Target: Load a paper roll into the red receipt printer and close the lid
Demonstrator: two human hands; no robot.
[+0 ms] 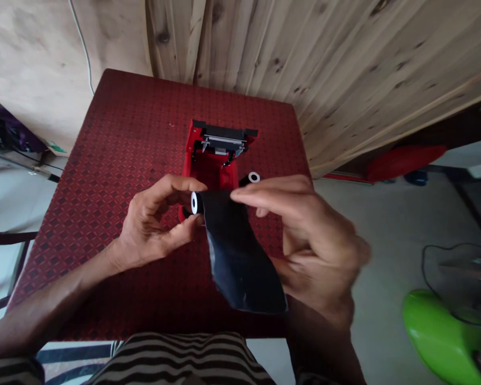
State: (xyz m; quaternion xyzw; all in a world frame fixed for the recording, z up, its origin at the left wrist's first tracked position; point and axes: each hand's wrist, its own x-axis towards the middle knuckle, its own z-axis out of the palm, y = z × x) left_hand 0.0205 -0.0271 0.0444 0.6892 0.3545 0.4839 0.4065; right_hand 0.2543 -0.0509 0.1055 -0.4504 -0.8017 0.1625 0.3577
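My left hand (156,219) pinches the near left end of a ribbon roll (195,203) between thumb and fingers. The roll has a white core, and a wide black strip of its ribbon (240,256) hangs loose toward me. At the upper right edge of this strip, my right hand (320,240) has its fingers stretched out, fingertips at the roll. Its thumb is partly hidden behind the strip. Just beyond both hands stands a red printer (190,166) with its lid (224,139) raised, showing a metal bar and brackets inside. The hands and the roll cover its front.
A second white-cored roll (254,177) lies right of the printer, partly behind my right hand. All this is on a table with a red patterned cloth (136,139). A plank wall (256,48) borders the far side. A green plastic seat (441,337) is at lower right.
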